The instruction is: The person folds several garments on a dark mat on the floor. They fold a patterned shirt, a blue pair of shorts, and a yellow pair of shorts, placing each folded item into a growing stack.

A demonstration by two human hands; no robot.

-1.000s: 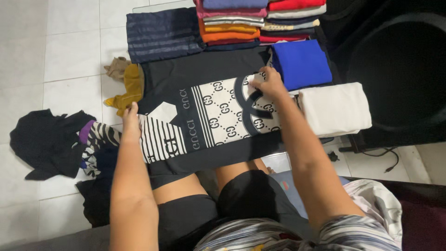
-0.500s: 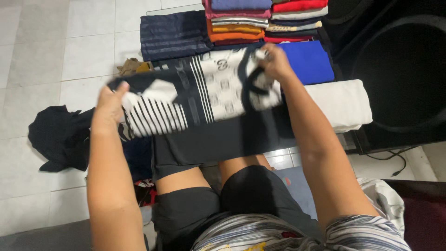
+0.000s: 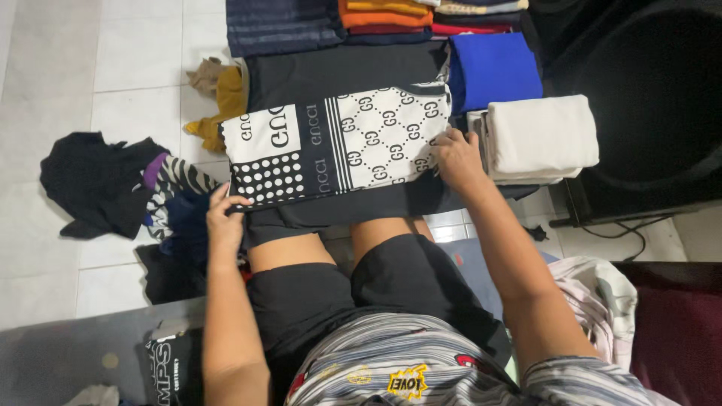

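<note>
Flanking patterned shirt (image 3: 338, 143): white stack (image 3: 541, 137), dark pile (image 3: 98, 184).

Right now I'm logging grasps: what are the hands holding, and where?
Both hold the black-and-white patterned shirt: left hand at its lower-left corner, right hand at its right edge.

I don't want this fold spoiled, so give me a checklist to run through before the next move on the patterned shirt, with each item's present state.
1. Left hand on the near left corner of the black and white patterned shirt: ok.
2. Right hand on the shirt's near right edge: ok.
3. Folded panel lies flat, no big wrinkles: ok.
4. Black layer below sticks out past the near edge, edges not lined up: not ok.
5. Folded cream white garment touches the shirt: cannot tell, the right hand covers the gap.
6. Firmness of each grip on the cloth: cannot tell.
</note>
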